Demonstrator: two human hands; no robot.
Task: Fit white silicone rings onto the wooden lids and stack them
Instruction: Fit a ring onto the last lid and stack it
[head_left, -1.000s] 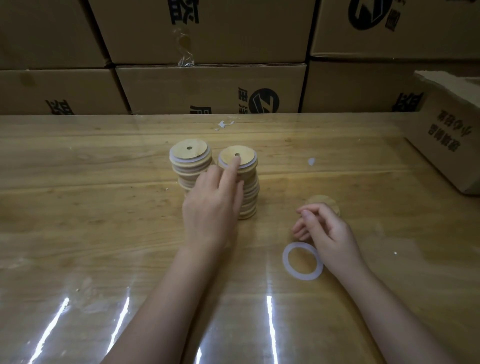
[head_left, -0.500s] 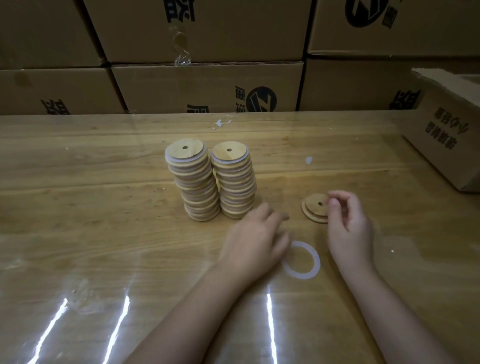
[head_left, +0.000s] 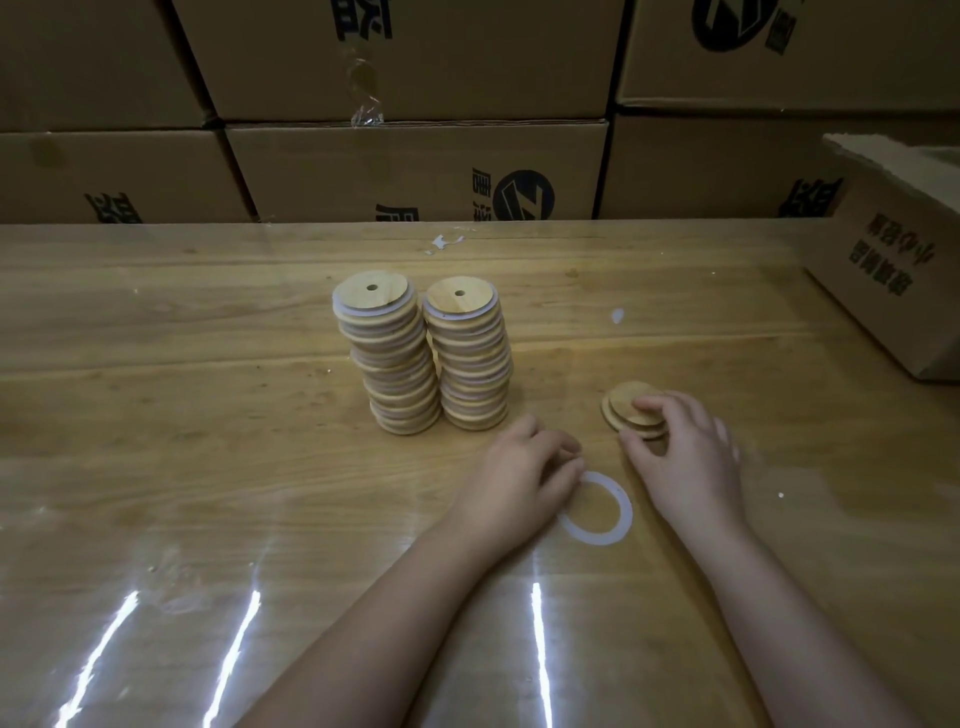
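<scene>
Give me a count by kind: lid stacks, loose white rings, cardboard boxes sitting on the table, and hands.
Lid stacks: 2, left stack and right stack
Loose white ring: 1
Cardboard box on the table: 1
Hands: 2, left hand and right hand gripping a loose lid
Total: 6

Table (head_left: 208, 389), wood, glossy.
- Two tall stacks of ringed lids, left stack (head_left: 395, 358) just beside right stack (head_left: 472, 364).
- Loose lids (head_left: 626, 402), overlapped, right of the stacks; right hand (head_left: 685, 457) grips them.
- White ring (head_left: 602, 525), flat; left hand (head_left: 519, 483) covers its left edge, hold unclear.
- Cardboard boxes (head_left: 415, 171) behind.
</scene>
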